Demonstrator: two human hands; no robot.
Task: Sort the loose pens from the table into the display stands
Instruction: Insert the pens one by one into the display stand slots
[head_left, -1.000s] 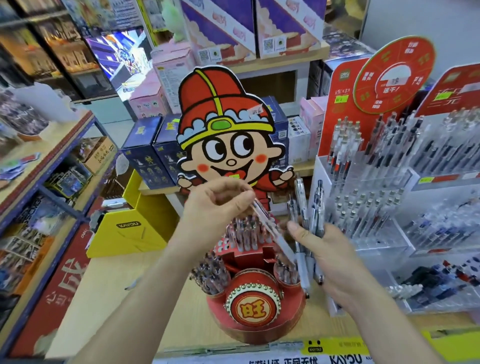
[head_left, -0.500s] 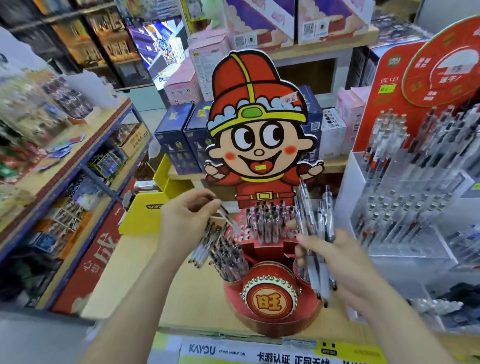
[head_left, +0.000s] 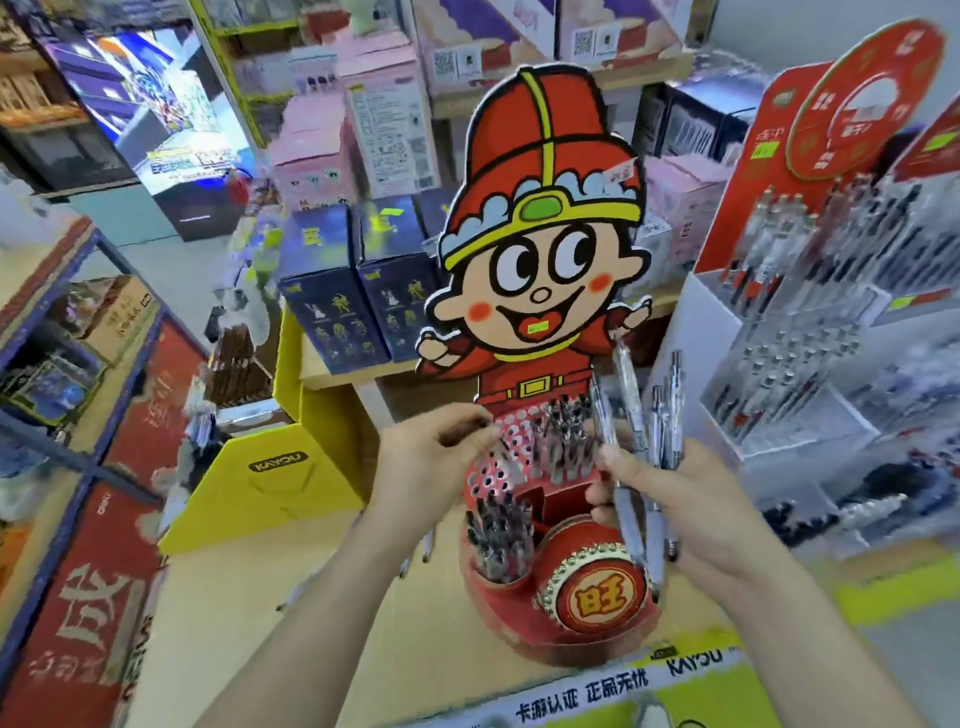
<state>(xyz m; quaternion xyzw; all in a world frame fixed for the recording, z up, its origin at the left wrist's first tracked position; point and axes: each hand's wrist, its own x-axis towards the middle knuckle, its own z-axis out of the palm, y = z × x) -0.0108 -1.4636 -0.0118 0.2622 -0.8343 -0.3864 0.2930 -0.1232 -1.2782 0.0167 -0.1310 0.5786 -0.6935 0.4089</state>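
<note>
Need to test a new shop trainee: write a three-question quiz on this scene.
1. True or false: the right hand holds several pens.
2. The stand before the hands is: A yellow, B red, C blue.
3. Which hand is nearer the yellow box?
Key: 1 true; 2 B; 3 left hand.

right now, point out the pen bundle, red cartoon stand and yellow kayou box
pen bundle (head_left: 632, 410), head view, a clear barrel
red cartoon stand (head_left: 597, 597), head view, drum front
yellow kayou box (head_left: 278, 483), head view, front face
</note>
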